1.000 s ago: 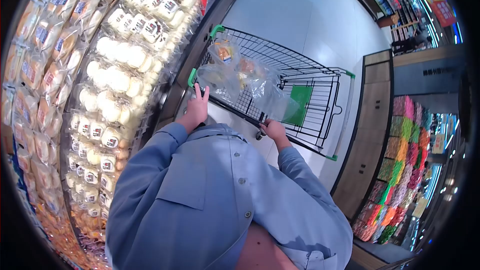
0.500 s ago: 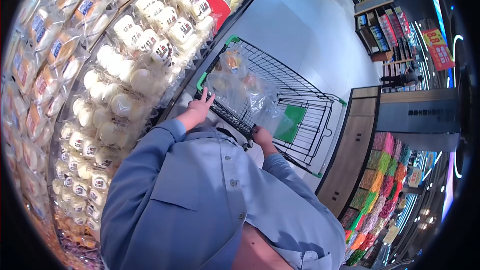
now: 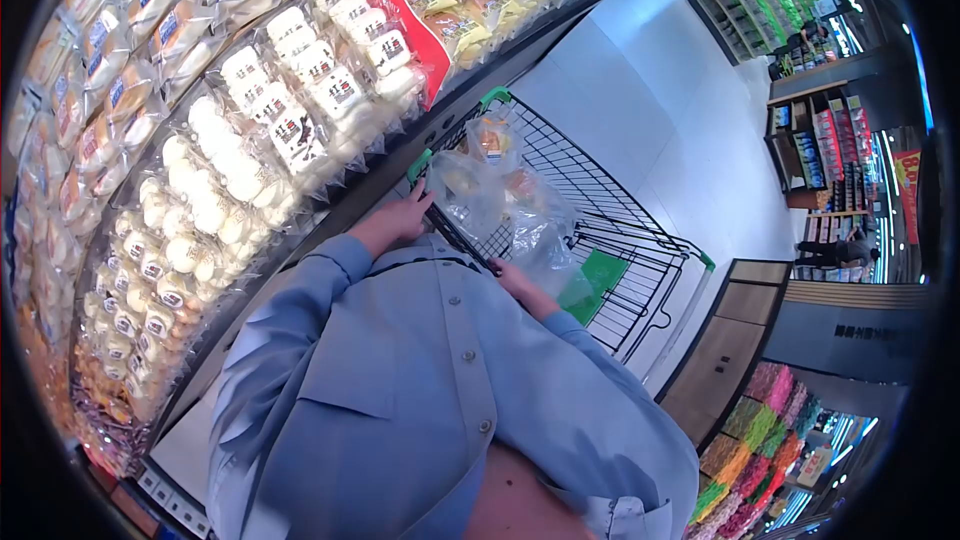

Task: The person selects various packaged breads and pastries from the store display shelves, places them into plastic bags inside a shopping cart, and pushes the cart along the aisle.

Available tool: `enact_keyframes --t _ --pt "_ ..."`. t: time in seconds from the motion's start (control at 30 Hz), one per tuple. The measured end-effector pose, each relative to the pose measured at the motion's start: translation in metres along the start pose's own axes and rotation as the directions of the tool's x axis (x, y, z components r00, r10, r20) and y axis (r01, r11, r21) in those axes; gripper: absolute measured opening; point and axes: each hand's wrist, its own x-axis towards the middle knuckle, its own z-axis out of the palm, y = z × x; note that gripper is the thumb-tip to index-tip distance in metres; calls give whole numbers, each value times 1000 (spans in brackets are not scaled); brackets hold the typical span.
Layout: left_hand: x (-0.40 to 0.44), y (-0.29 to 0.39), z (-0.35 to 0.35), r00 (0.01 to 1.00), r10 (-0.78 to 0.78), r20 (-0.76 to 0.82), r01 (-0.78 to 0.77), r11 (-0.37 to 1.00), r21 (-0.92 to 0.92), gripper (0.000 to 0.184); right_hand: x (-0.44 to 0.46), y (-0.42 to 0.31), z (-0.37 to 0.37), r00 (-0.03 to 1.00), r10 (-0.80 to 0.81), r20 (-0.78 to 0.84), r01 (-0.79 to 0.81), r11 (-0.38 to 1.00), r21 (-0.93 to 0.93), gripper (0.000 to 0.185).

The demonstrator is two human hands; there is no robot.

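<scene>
A black wire shopping cart (image 3: 610, 202) with green corner pieces stands in front of me. My left hand (image 3: 405, 218) is at the left end of the cart's handle, near a green corner, its fingers bent over the bar and partly hidden. Farther right along the same bar, my right hand (image 3: 515, 281) is closed on the handle. Inside the cart lie clear plastic bags (image 3: 540, 230) with packaged food, one a bag with an orange-brown item (image 3: 493, 140). A green panel (image 3: 608, 275) shows beside the bags.
Along my left runs a shelf of white packaged buns (image 3: 250, 180), with wrapped breads (image 3: 150, 20) beyond. A red divider (image 3: 405, 25) stands among them. Pale floor (image 3: 640, 110) stretches ahead. Right are a wooden counter (image 3: 715, 360), colourful packets (image 3: 755, 440) and a distant person (image 3: 845, 250).
The cart and my hands sit farther from the white buns' far end as the view has shifted. My left hand's raised, spread fingers have come down onto the bar. My right hand stays on the handle.
</scene>
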Motion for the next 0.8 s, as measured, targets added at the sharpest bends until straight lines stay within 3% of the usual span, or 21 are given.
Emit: enact_keyframes --t 0.03,0.1,0.17,0.23,0.27,0.33,0.4,0.43,0.5,0.53,0.6,0.63,0.7,0.73,0.8 --pt "0 2 -6 999 3 39 -4 1000 7 84 4 -21 -8 1000 -11 11 11 1000 7 59" --pt "9 0 -6 1000 11 10 -11 1000 -16 82 18 -56 -22 974 102 203 -105 994 5 54" --pt "19 -4 -5 999 31 -34 -33 999 -37 81 36 -47 -23 972 58 227 -51 998 -37 54" --pt "13 1 -19 941 169 -294 -222 962 -157 72 39 -57 -28 965 24 260 -2 996 -85 54" --pt "10 2 -26 941 158 -300 -213 964 -159 72 36 -61 -32 969 43 245 -13 992 -124 54" --pt "-49 47 -93 873 72 -482 -204 952 -228 61 28 -80 -41 968 55 243 -15 986 -164 54" --pt "-79 57 -126 556 51 -830 -257 960 -113 46 20 -94 -49 974 44 224 -17 992 -123 53" --pt "-91 55 -143 549 40 -835 -249 961 -118 46 23 -93 -49 972 38 232 -7 991 -132 53" --pt "-107 43 -174 280 -157 -947 -83 979 -187 38 27 -84 -45 986 52 157 -16 974 -226 52" --pt "-106 30 -185 264 -167 -950 -77 978 -194 38 30 -83 -44 986 42 163 -2 971 -240 52" --pt "-107 7 -205 115 1 -993 127 992 16 39 30 -85 -48 982 60 178 -24 980 -196 52" --pt "-107 0 -212 97 -6 -995 128 992 6 39 30 -88 -51 983 54 176 -16 977 -212 52" --pt "-104 -12 -220 258 -81 -963 180 983 -35 33 30 -95 -52 962 207 177 -166 961 -222 52" --pt "-98 -20 -219 280 -67 -958 216 976 -5 25 29 -97 -54 971 174 161 -131 960 -247 52" --pt "-90 -24 -219 212 8 -977 182 982 48 16 29 -99 -56 968 197 159 -149 951 -272 53"
